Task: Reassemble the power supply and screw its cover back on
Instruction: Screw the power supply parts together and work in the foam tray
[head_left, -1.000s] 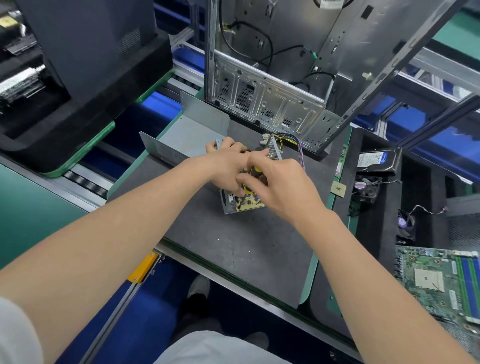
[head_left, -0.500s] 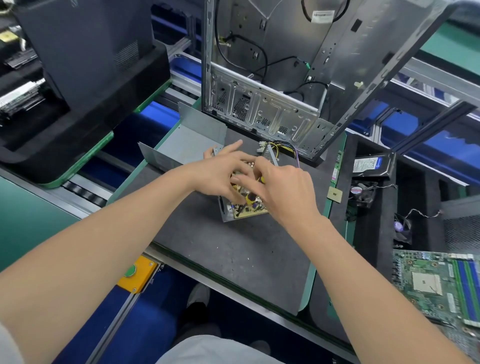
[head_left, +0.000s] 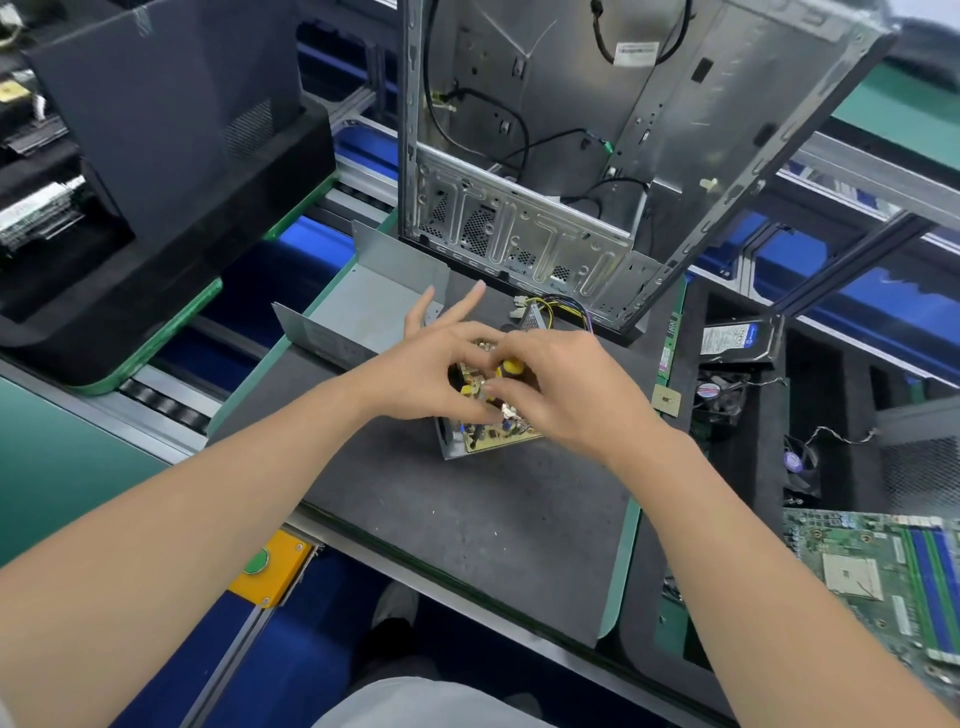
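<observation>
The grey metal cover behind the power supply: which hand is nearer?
Left. The left hand has raised fingers right by the cover; the right hand is farther right, over the power supply.

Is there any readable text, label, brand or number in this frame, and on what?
Nothing here is legible.
White paper tag inside the bare silver metal computer case: print blurred.
White label on the black hard drive: too small to read.
Round sticker on the black fan: blurred.
</observation>
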